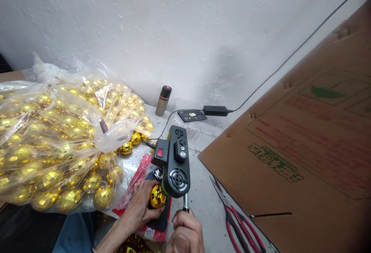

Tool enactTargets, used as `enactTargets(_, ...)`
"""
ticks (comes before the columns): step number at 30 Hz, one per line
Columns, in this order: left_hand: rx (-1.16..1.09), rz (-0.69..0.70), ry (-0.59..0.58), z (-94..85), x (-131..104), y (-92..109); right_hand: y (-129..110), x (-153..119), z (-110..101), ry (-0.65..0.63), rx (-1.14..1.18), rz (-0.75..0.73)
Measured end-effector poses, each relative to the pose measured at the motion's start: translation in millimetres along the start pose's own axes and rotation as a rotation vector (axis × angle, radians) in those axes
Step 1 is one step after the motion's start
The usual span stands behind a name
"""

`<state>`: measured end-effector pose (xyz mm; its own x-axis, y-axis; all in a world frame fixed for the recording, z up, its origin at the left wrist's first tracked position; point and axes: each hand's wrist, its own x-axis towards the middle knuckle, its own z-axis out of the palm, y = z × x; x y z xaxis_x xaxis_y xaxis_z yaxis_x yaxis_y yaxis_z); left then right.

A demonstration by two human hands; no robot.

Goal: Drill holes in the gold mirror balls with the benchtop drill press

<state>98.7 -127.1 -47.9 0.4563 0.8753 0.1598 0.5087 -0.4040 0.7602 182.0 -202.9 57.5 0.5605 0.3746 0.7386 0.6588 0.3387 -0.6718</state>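
Observation:
My left hand (142, 200) is closed around a gold mirrored ball (157, 196), its fingers and thumb on either side of it. The ball sits beneath the head of a small black bench machine (176, 160), which looks like a mini drill press. Its top carries round vents, and a box on its side bears a red switch (160, 152). Below the head, my right hand (186, 233) is wrapped round the end of the metal lever (186, 202). The head hides where the machine meets the ball.
Clear plastic bags (58, 137) full of gold balls fill the left. A small capped bottle (163, 101), a phone (192, 115) and a power adapter (216, 110) with its cable lie near the wall. Red-handled scissors (240, 224) rest beside a large cardboard box (290, 148) at right.

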Motion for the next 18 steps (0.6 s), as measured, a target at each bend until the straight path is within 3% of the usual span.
enactTargets(5,-0.008,-0.005,0.000,0.2,1,0,7,-1,-5,-0.050,-0.021,-0.053)
enactTargets(11,0.000,-0.008,0.007,1.9,1,1,31,-21,-10,-0.096,-0.096,-0.122)
enactTargets(16,0.001,0.001,-0.015,-2.5,1,6,63,-21,-5,-0.104,-0.113,-0.432)
enactTargets(18,0.002,-0.004,-0.030,-4.7,2,8,70,-17,-5,-0.124,-0.114,-0.493)
